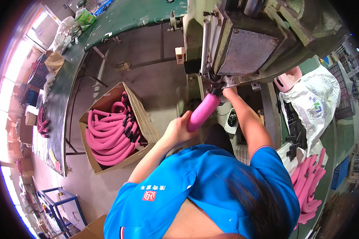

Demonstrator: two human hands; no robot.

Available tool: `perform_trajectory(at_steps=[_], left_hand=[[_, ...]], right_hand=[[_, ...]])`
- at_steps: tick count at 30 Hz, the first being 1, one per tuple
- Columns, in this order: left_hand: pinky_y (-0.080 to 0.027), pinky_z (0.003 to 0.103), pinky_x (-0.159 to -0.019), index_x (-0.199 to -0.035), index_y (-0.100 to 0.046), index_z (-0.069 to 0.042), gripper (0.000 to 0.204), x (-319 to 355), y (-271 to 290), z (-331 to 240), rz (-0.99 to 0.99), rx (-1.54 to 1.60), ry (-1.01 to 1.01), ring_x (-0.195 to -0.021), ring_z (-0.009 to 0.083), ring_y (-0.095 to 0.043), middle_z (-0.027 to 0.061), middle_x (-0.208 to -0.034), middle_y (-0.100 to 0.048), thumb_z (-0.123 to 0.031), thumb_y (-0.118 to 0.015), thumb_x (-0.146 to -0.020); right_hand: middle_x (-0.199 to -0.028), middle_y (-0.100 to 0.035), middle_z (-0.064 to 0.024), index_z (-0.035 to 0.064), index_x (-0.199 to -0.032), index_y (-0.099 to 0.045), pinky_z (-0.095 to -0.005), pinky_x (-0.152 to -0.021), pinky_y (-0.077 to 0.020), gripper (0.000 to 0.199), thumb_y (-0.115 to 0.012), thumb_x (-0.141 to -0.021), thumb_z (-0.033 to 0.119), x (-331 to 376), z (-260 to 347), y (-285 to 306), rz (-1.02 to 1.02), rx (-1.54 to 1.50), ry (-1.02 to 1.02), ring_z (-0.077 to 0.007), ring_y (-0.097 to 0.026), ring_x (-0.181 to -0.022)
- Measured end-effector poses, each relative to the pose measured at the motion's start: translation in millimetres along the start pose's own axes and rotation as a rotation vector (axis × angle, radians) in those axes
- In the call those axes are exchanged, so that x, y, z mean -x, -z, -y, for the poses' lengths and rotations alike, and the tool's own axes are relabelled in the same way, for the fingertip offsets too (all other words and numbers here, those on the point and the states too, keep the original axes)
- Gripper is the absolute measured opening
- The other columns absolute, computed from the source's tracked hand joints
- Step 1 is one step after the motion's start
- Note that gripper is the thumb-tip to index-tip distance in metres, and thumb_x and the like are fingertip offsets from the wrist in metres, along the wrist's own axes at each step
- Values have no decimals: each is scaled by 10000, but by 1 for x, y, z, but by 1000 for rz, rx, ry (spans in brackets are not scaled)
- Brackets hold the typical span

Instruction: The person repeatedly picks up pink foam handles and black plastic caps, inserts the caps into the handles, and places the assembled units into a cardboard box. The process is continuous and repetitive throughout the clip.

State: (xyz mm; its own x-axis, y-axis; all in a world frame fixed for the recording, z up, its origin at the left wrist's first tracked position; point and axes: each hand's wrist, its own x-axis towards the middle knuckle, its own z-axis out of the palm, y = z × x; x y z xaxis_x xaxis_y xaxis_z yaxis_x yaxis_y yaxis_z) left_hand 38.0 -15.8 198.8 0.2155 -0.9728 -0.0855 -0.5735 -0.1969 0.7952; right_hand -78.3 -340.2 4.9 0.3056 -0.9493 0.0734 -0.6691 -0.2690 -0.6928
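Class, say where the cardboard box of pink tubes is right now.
In the head view, the box stands left of centre, between the green table at its left and the person's left hand at its right.

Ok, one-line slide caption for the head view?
Left hand grips a pink tube at a machine, right hand near its far end; cardboard box of curved pink tubes at left.

The machine [249, 51] crowds the right hand [230, 92], perhaps touching; leftward, room reaches the carton [144, 118].
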Motion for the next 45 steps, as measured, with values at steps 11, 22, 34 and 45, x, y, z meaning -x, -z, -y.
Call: perform_trajectory(at_steps=[11,22,34,45], left_hand=[[-491,381,-717,-997,-550,-23,409,88,27,51,-204,124,211,-759,310,-650,184,-794,-630,-202,-689,-655],[-490,438,-683,-1100,-512,-46,463,133,116,76,-712,-497,462,-762,387,-629,224,-817,-628,-134,-678,-677],[-418,398,-962,-1364,-351,-77,760,69,77,121,-317,-391,213,-1118,358,-514,209,-1249,-503,-174,-717,-706],[-487,426,-705,-1188,-534,-65,513,14,-12,122,407,-480,248,-780,326,-627,158,-802,-640,-222,-662,-716]], right_hand=[[-754,-648,-76,30,-863,-604,-270,-583,-517,39,-613,-841,62,60,104,106,454,-847,-131,-156,-626,-650],[-773,-667,-72,15,-888,-643,-221,-561,-517,126,-688,-816,107,111,141,128,540,-1085,-184,-116,-631,-633],[-628,-461,38,44,-932,-519,-213,-409,-325,253,-598,-903,283,117,115,133,266,-935,-57,-45,-390,-468],[-1105,-488,-203,33,-1021,-558,-483,-865,-405,425,-723,-715,278,272,-140,336,-477,748,-204,-384,-468,-1038]])
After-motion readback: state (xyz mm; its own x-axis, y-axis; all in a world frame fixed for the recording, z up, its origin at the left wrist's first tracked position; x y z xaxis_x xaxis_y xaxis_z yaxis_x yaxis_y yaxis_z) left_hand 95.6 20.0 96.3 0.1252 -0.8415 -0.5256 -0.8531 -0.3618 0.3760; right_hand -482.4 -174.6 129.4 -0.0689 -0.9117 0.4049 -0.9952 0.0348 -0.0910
